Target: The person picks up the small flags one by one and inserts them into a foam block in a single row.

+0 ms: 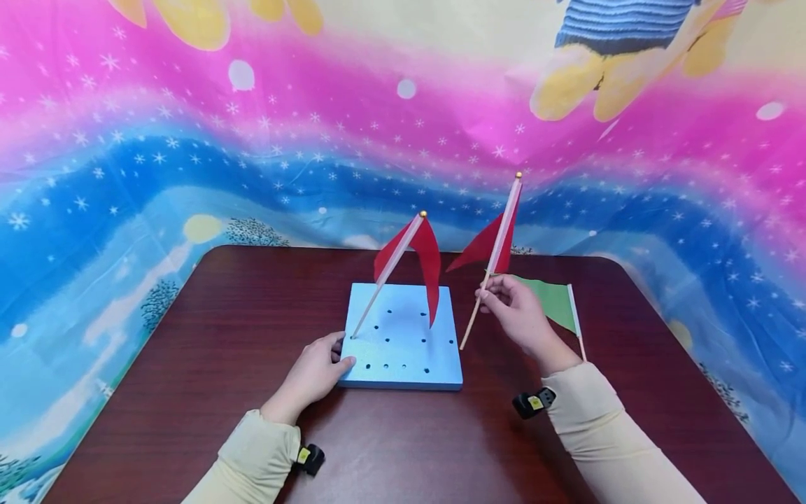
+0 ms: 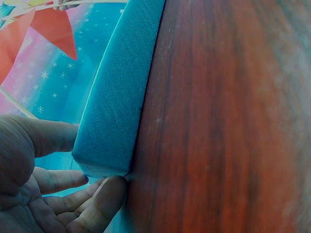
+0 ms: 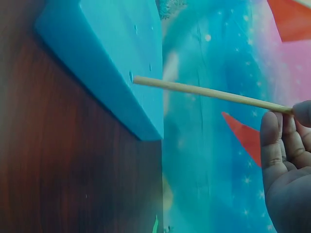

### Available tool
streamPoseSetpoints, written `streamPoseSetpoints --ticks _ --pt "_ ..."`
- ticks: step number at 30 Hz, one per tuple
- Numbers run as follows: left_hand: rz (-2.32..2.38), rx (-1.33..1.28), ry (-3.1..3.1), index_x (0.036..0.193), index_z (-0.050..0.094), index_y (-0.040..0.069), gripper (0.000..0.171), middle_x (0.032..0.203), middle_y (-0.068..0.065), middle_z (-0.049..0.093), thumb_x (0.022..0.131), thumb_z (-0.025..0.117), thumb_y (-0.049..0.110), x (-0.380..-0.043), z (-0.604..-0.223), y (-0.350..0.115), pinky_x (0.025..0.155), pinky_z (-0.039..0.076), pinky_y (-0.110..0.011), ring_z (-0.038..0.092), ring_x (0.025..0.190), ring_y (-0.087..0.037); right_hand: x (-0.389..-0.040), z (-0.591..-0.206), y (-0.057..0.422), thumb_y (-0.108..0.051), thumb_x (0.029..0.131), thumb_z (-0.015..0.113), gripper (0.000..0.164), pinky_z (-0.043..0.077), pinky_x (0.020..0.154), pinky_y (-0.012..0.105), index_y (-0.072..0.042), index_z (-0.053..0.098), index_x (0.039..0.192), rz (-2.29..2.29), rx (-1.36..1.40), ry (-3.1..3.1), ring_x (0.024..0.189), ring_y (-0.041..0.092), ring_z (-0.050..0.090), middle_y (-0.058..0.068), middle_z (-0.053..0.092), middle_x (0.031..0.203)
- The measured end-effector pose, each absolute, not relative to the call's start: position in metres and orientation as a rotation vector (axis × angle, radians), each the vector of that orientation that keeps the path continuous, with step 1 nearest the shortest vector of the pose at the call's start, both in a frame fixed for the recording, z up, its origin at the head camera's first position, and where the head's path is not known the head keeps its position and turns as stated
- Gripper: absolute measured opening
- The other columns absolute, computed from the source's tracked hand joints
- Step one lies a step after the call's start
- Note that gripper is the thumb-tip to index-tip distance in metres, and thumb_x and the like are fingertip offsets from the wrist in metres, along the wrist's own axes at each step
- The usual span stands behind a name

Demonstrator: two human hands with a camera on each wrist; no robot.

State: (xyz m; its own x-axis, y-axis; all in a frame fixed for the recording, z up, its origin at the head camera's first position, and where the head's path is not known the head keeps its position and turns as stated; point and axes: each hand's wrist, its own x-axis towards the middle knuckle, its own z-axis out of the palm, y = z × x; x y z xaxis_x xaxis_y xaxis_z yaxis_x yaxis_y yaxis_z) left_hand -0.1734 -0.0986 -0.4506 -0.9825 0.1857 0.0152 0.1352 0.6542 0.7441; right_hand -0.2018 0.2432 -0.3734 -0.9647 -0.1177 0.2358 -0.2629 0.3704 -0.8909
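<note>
A light blue square board (image 1: 403,353) with several small holes lies on the table. The left hand (image 1: 315,367) grips its left edge, thumb over the top and fingers against the side. One red swallow-tailed flag (image 1: 428,259) leans to the right, its stick standing in a hole near that edge. Between thumb and fingertips, the right hand (image 1: 519,311) pinches the wooden stick (image 3: 209,92) of another red flag (image 1: 481,245), topped by a gold bead. The stick's lower end hangs beside the board's right edge, close to a hole in the right wrist view.
Behind the right hand is a green flag (image 1: 554,304) on a white-sleeved stick, partly hidden by the hand and forearm. The dark brown wooden table (image 1: 252,301) has rounded far corners. A colourful printed cloth (image 1: 378,154) hangs around its back and sides.
</note>
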Motion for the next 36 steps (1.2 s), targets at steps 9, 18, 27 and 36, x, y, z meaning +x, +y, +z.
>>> streamPoseSetpoints --ticks 9,18,27,36 --pt "1.261 0.273 2.793 0.134 0.051 -0.005 0.052 0.106 -0.012 0.065 0.088 0.069 0.013 -0.174 -0.453 -0.098 0.074 0.053 -0.036 0.064 0.09 -0.02 -0.199 -0.376 0.222 -0.009 0.094 0.064 0.021 0.054 0.079 0.028 0.002 0.06 0.11 1.522 0.437 -2.551 0.091 0.033 0.064 0.02 0.066 0.105" --pt "1.258 0.272 2.791 0.135 0.051 -0.005 0.053 0.106 -0.012 0.064 0.088 0.069 0.013 -0.175 -0.453 -0.098 0.075 0.053 -0.036 0.063 0.09 -0.02 -0.203 -0.371 0.198 -0.016 0.093 0.066 0.021 0.055 0.079 0.034 -0.005 0.063 0.11 1.456 0.444 -2.577 0.088 0.025 0.066 0.008 0.068 0.101" --pt "1.252 0.274 2.794 0.135 0.051 -0.004 0.054 0.106 -0.012 0.064 0.089 0.069 0.014 -0.176 -0.45 -0.1 0.075 0.052 -0.036 0.063 0.091 -0.021 -0.213 -0.374 0.175 -0.011 0.093 0.065 0.021 0.055 0.081 0.038 -0.002 0.063 0.111 1.467 0.498 -2.525 0.089 0.021 0.066 0.011 0.068 0.101" --pt "1.257 0.261 2.795 0.136 0.05 -0.003 0.055 0.107 -0.01 0.064 0.089 0.069 0.016 -0.177 -0.452 -0.1 0.074 0.052 -0.036 0.062 0.091 -0.02 -0.217 -0.379 0.162 -0.014 0.092 0.066 0.021 0.055 0.08 0.037 -0.004 0.064 0.11 1.485 0.567 -2.514 0.091 0.02 0.065 0.008 0.069 0.101"
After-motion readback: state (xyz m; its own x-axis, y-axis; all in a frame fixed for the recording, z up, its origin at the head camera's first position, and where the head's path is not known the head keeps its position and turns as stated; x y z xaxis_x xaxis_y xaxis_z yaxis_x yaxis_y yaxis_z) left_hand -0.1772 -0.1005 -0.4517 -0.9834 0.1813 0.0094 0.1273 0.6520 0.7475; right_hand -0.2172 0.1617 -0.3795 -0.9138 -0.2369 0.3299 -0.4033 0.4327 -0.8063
